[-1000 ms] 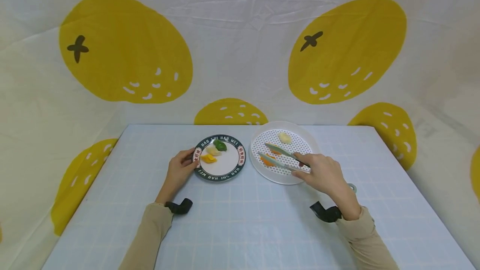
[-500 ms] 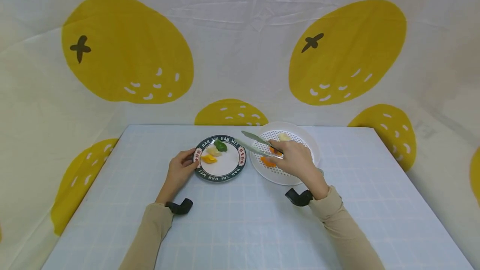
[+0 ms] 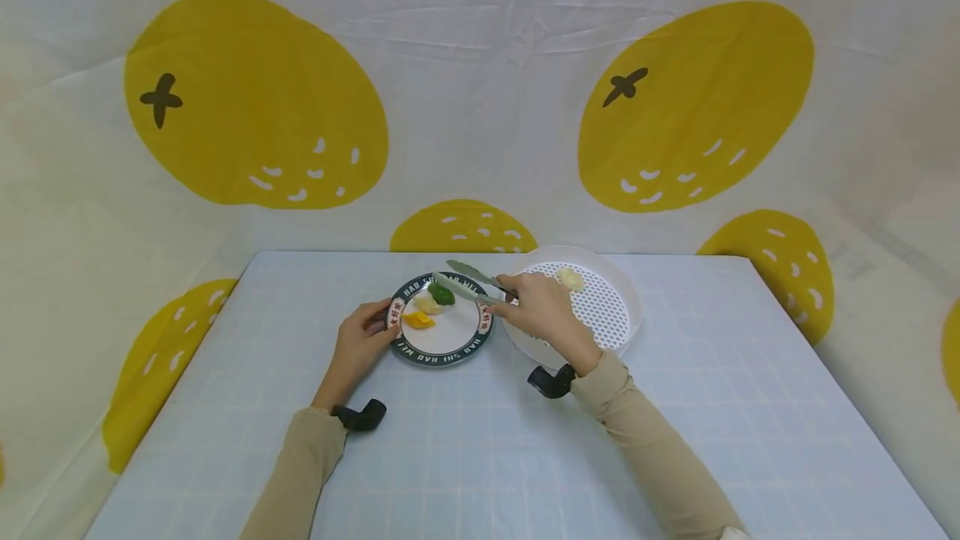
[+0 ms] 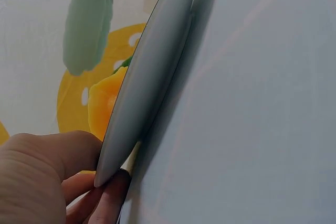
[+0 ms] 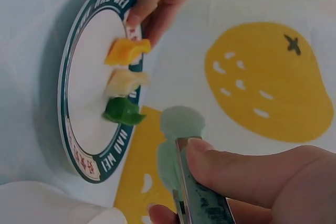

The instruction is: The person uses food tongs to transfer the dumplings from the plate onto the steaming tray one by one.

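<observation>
My left hand (image 3: 360, 344) pinches the left rim of a white plate (image 3: 457, 332) with a dark green lettered border, thumb above and fingers below. On the plate lie a green dumpling-like piece (image 3: 441, 293), a cream one (image 3: 427, 304) and a yellow one (image 3: 417, 319), side by side. My right hand (image 3: 547, 307) holds metal tongs (image 5: 207, 198) with pale green tips. The tips stand apart over the plate's far right part, close to the green piece. I see nothing between them, though the right wrist view hides part of the gap.
Right of the plate stands a round white tray (image 3: 632, 298) with a perforated base, partly under my right hand. A cream piece (image 3: 571, 278) lies toward its back. A pale checked cloth (image 3: 450, 457) covers the table; a patterned curtain (image 3: 480, 107) hangs behind.
My right hand has carried the tongs leftward from over the tray to over the plate. The orange pieces in the tray are now hidden behind that hand. My left hand has stayed on the rim.
</observation>
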A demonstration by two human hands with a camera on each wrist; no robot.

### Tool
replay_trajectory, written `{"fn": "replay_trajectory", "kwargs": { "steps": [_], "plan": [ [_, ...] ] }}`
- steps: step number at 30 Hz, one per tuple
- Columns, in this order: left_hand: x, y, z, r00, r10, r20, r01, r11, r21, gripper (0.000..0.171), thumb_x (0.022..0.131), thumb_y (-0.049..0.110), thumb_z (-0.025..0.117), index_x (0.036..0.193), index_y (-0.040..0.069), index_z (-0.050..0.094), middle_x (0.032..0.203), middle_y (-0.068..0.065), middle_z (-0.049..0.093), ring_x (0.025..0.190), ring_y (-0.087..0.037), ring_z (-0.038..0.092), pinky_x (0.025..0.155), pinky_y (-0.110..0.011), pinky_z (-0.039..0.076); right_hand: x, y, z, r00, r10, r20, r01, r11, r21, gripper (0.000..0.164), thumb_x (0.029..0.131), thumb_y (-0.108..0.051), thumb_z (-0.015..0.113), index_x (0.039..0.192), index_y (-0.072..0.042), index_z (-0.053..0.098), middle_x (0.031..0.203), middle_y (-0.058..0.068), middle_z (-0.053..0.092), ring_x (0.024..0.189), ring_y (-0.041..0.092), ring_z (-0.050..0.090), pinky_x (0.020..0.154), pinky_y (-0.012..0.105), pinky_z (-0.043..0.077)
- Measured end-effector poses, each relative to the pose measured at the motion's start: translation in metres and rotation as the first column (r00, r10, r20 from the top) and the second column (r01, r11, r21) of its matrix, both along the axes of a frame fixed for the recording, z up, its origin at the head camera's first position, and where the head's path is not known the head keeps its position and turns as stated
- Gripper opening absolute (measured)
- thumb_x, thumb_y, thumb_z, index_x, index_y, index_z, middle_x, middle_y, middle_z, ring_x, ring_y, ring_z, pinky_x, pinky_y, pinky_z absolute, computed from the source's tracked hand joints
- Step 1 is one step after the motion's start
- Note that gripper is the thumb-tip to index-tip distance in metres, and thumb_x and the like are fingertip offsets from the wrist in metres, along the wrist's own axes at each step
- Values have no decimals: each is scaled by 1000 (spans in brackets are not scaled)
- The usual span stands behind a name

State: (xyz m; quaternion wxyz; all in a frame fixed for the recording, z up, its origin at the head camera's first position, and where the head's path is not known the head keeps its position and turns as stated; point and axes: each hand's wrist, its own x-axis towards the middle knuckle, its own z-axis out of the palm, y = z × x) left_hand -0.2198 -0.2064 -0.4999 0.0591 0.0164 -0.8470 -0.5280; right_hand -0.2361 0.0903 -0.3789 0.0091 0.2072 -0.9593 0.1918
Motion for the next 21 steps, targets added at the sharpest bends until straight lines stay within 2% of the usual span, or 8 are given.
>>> {"fn": "replay_trajectory", "kwargs": {
  "steps": [5,9,15,17,21],
  "plan": [
    [-1,-1,-1,1000,1,-10,-1,1000,12,54,90,7,71,141,5,53,134,-13,55,119,-27,54,102,-36,50,-7,-15,0,999,7,31,-10,997,75,40,86,-34,77,118,-11,72,70,-1,57,57,15,45,44,24,29],
    [-1,0,-1,1000,-9,-7,9,1000,18,54,90,8,72,141,5,53,134,-13,54,120,-27,54,103,-37,50,-11,-23,-2,997,-16,80,7,995,103,44,86,-34,77,122,-11,71,71,0,56,60,16,46,47,25,29],
    [-1,-1,-3,1000,-16,-3,16,1000,1,54,90,9,71,141,4,52,135,-14,54,122,-28,54,104,-37,49,-14,-30,-7,993,-30,115,14,990,139,25,85,-35,79,99,-15,75,73,-3,60,64,17,51,51,26,34],
    [-2,-1,-3,1000,-14,-6,14,1000,3,54,90,9,71,141,4,53,135,-14,54,122,-28,53,104,-37,49,-14,-31,-7,993,-25,113,8,989,149,24,85,-35,79,97,-15,74,73,-3,60,65,17,52,51,26,35],
    [-2,-1,-3,1000,-15,-8,15,1000,22,54,90,8,71,141,4,53,135,-13,54,122,-27,53,103,-36,49,-15,-33,-6,991,-30,131,10,988,153,33,85,-35,79,107,-12,75,76,-3,63,68,18,54,53,27,38]
  ]
}}
